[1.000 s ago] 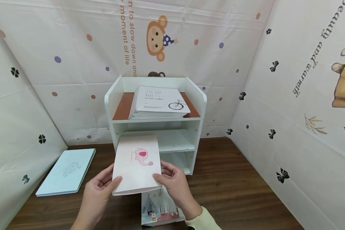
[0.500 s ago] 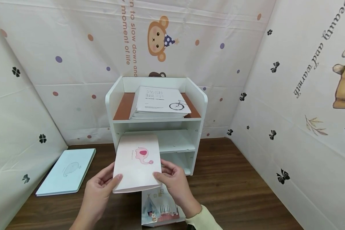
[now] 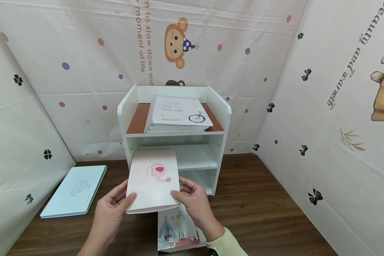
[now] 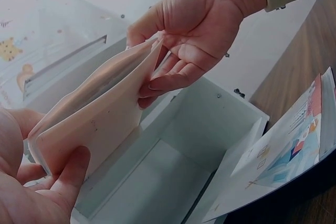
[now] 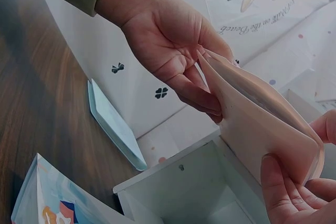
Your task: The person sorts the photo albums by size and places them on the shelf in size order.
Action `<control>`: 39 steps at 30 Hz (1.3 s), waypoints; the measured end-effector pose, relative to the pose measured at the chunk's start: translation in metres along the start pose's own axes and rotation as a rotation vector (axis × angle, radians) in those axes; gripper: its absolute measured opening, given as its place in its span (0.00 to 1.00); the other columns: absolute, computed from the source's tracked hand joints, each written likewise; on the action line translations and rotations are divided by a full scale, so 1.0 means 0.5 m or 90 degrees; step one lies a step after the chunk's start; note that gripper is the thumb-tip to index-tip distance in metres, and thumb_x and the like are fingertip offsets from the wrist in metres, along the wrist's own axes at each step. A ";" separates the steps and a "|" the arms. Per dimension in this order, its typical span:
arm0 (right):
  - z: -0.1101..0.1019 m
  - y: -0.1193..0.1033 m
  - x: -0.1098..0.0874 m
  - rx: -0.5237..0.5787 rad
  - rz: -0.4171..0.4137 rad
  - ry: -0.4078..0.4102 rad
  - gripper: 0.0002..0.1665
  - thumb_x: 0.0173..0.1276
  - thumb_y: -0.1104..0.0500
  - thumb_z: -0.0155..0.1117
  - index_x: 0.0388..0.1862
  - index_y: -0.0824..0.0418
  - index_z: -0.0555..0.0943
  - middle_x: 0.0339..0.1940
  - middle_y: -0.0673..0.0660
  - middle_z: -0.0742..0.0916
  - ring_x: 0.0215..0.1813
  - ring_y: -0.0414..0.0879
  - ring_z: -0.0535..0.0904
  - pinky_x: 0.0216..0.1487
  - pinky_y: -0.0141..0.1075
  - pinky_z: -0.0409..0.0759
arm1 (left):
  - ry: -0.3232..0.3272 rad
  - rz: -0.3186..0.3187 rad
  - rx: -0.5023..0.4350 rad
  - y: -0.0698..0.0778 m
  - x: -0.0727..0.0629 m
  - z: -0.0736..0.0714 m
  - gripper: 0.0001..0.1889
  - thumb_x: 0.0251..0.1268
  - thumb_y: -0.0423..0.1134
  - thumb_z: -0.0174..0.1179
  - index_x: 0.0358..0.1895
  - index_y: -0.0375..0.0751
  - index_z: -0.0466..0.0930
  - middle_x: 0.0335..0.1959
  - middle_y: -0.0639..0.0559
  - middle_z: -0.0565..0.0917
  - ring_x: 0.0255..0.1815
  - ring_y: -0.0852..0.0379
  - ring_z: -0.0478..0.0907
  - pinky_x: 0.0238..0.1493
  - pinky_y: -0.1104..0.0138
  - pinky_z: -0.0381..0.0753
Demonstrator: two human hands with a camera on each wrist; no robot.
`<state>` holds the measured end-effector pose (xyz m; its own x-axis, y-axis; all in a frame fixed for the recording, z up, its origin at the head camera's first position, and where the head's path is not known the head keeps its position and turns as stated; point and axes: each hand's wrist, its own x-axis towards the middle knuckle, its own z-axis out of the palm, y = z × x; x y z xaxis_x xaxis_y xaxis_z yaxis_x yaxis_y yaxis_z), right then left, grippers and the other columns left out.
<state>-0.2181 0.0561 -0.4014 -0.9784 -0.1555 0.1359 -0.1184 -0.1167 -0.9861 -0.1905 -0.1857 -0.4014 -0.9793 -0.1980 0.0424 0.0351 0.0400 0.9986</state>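
A pale pink notebook (image 3: 152, 185) with an elephant on its cover is held between both hands in front of the white shelf's middle level. My left hand (image 3: 110, 209) pinches its left edge near the close corner, thumb on the cover and fingers beneath. On the opposite edge, my right hand (image 3: 195, 204) grips it the same way. In the left wrist view, the notebook's (image 4: 100, 103) pages gape slightly between its covers. Its far end overlaps the shelf opening in the head view, so the lower left of the shelf is hidden.
The small white shelf (image 3: 228, 110) bears a stack of white booklets (image 3: 182, 110) on its brown top level. A light blue notebook (image 3: 75, 190) lies on the dark wood table at left. An illustrated book (image 3: 179, 233) lies below the hands. Printed cloth walls surround the table.
The near edge of the pink notebook has risen slightly, and the notebook has shifted a little toward the shelf. Both hands keep their grip.
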 end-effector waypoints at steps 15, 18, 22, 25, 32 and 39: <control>0.000 0.000 0.007 0.002 -0.012 -0.004 0.34 0.65 0.64 0.73 0.68 0.72 0.75 0.47 0.67 0.88 0.44 0.43 0.89 0.45 0.28 0.86 | -0.002 0.006 0.001 0.001 0.005 0.000 0.36 0.68 0.47 0.69 0.76 0.40 0.68 0.71 0.36 0.76 0.49 0.72 0.83 0.48 0.79 0.84; 0.000 0.001 0.009 -0.001 -0.010 -0.004 0.34 0.65 0.65 0.73 0.68 0.72 0.75 0.47 0.67 0.88 0.44 0.42 0.88 0.45 0.28 0.86 | -0.004 0.005 0.004 0.000 0.007 -0.001 0.37 0.68 0.47 0.69 0.76 0.40 0.67 0.71 0.37 0.75 0.49 0.72 0.83 0.49 0.78 0.84; -0.001 0.001 0.010 -0.003 -0.003 -0.003 0.33 0.65 0.64 0.73 0.68 0.70 0.76 0.47 0.66 0.89 0.44 0.43 0.88 0.46 0.29 0.87 | -0.005 -0.002 0.017 0.000 0.009 -0.001 0.38 0.68 0.49 0.68 0.77 0.42 0.66 0.72 0.39 0.74 0.49 0.73 0.82 0.51 0.78 0.83; -0.002 0.001 0.012 -0.006 0.001 -0.002 0.33 0.65 0.64 0.73 0.68 0.69 0.76 0.48 0.66 0.89 0.44 0.44 0.88 0.47 0.30 0.87 | -0.004 -0.009 0.023 0.000 0.011 -0.001 0.38 0.68 0.50 0.68 0.77 0.43 0.66 0.73 0.39 0.74 0.49 0.72 0.82 0.51 0.78 0.83; -0.003 0.002 0.018 -0.008 0.004 -0.002 0.33 0.66 0.63 0.73 0.69 0.68 0.76 0.49 0.66 0.88 0.45 0.45 0.88 0.48 0.32 0.88 | -0.003 -0.013 0.025 0.002 0.016 0.001 0.37 0.69 0.49 0.68 0.77 0.43 0.66 0.72 0.39 0.75 0.48 0.70 0.82 0.51 0.78 0.84; -0.003 0.004 0.025 -0.013 0.005 -0.002 0.33 0.67 0.61 0.73 0.70 0.66 0.76 0.51 0.66 0.88 0.46 0.45 0.88 0.49 0.32 0.88 | 0.001 -0.009 0.011 0.005 0.022 0.004 0.36 0.69 0.48 0.68 0.77 0.43 0.67 0.71 0.38 0.76 0.47 0.68 0.84 0.50 0.77 0.84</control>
<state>-0.2310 0.0556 -0.4020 -0.9789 -0.1593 0.1282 -0.1141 -0.0947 -0.9890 -0.2017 -0.1859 -0.3984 -0.9794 -0.2001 0.0290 0.0185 0.0543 0.9984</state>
